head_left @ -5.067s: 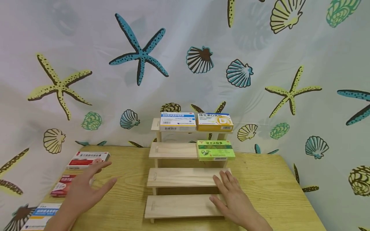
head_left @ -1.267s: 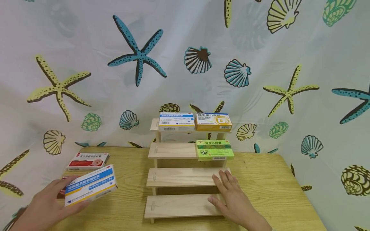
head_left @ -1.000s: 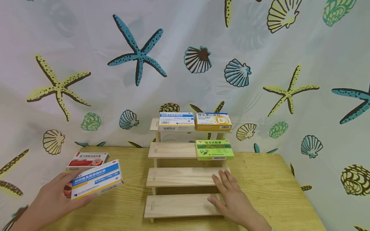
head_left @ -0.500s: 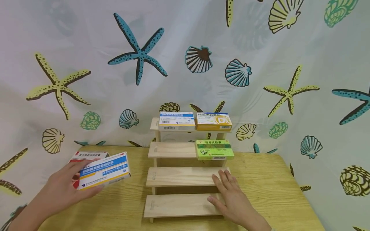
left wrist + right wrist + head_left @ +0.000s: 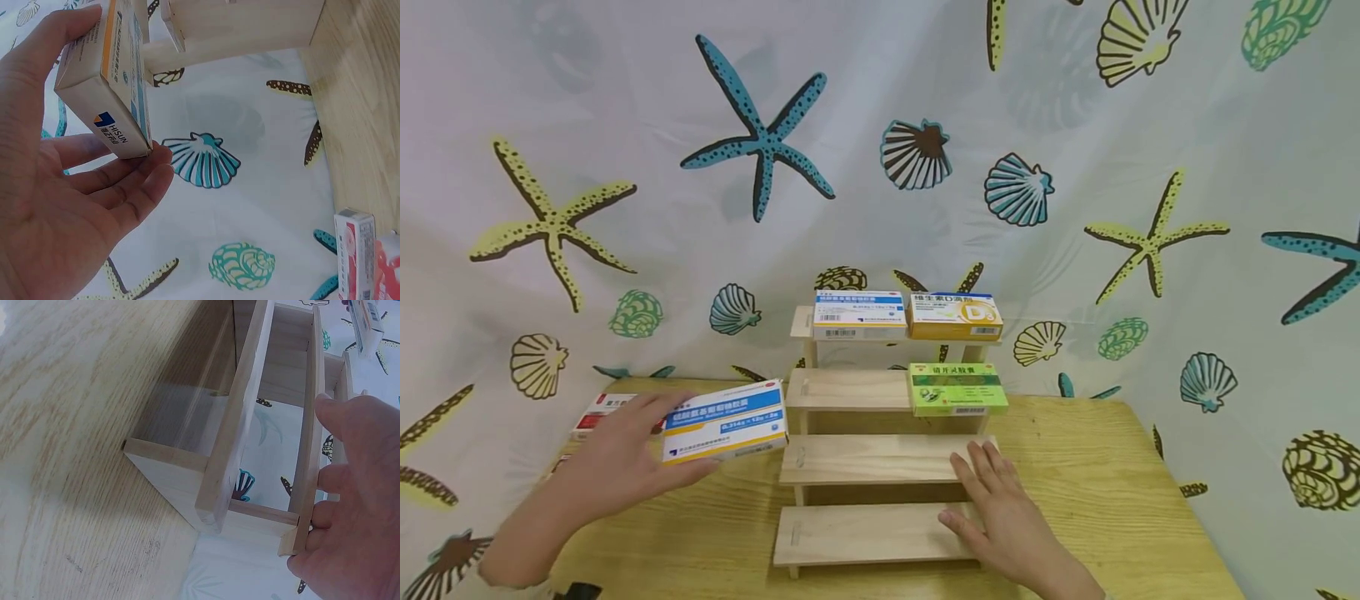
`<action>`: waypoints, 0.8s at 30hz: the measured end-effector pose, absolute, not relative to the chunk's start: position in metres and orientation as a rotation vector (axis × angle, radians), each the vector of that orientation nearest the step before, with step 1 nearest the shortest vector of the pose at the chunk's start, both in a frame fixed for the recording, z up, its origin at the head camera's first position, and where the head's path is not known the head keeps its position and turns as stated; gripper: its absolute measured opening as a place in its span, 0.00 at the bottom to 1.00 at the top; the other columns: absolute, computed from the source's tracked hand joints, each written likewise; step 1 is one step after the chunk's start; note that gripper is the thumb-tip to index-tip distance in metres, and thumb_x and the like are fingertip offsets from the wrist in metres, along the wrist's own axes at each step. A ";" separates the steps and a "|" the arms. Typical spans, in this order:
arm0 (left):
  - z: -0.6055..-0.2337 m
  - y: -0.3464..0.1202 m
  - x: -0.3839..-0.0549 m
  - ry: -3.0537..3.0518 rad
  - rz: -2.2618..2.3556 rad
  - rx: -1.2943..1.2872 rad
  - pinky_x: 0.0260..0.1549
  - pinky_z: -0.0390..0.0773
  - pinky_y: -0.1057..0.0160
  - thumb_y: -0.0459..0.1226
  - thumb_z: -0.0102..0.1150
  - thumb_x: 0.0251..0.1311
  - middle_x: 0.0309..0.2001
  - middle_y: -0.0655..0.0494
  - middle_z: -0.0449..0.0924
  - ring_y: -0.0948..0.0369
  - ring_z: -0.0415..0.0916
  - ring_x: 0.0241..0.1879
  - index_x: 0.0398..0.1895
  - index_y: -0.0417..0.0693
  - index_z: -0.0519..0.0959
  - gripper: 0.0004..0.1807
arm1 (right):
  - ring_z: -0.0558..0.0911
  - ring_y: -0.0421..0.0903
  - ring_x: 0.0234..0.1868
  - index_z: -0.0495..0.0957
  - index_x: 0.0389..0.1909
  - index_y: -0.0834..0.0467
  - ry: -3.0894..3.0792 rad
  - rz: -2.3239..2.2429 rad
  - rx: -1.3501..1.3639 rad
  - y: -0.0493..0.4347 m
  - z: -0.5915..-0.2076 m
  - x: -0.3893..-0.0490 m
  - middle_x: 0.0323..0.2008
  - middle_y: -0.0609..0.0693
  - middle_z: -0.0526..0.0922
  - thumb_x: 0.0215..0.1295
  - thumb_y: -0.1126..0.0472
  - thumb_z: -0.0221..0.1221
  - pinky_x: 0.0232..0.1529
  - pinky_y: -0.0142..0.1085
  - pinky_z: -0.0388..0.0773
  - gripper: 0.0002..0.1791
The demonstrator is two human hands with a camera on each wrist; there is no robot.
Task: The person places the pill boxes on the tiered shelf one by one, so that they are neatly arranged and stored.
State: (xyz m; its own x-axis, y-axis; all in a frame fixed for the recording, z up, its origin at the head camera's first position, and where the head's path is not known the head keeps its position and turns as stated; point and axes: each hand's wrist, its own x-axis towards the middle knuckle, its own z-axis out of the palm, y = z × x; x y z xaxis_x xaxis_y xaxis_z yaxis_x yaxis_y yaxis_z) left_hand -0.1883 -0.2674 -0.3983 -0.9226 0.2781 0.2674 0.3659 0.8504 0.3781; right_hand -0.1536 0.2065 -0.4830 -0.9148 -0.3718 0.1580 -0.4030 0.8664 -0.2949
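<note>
— Rightward, that's where the white-and-blue box (image 5: 726,421) has gone in the last half second: it was in front of the red-and-white box (image 5: 601,412), and now its far end overlaps the left edge of the wooden stand (image 5: 842,462) in the head view.

— Touching it?

— Can't tell. It's slightly tilted, up off the table (image 5: 715,542).

— And the hands?

— Left hand (image 5: 613,462) pinches the box by its near end, thumb opposite fingers. Right hand (image 5: 1007,521) hasn't shifted; its extended fingers rest on the right end of the second tier from the bottom, holding nothing I can make out.

— So what does the change mean for the work?

— I'd judge the box mid-carry: off the table, beside the stand, not yet set on any tier. The green box (image 5: 958,390) sits where it was, with bare wood to its left.
</note>
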 end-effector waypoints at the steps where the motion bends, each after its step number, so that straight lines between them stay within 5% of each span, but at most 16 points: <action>1: -0.396 -0.264 -0.190 -2.838 -0.632 -0.499 0.42 0.78 0.51 0.64 0.77 0.51 0.63 0.40 0.77 0.48 0.77 0.51 0.71 0.40 0.73 0.52 | 0.54 0.67 0.83 0.63 0.80 0.60 -2.938 0.497 0.612 0.206 -0.482 -0.153 0.81 0.67 0.59 0.77 0.38 0.57 0.80 0.63 0.55 0.42; 24: -0.384 -0.218 -0.221 -2.831 -0.621 -0.605 0.48 0.81 0.44 0.67 0.75 0.51 0.64 0.40 0.76 0.47 0.77 0.52 0.74 0.39 0.71 0.56 | 0.51 0.65 0.85 0.62 0.81 0.59 -2.980 0.514 0.589 0.207 -0.482 -0.153 0.82 0.65 0.56 0.77 0.37 0.56 0.81 0.61 0.52 0.43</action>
State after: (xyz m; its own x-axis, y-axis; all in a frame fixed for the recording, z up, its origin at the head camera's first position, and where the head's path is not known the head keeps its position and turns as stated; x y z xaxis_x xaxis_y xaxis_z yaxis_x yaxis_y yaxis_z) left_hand -0.2208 -0.2183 -0.3840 -0.9009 0.3496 0.2571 0.4251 0.8299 0.3614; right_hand -0.1532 0.2067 -0.4815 -0.9252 -0.3591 0.1224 -0.3794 0.8714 -0.3110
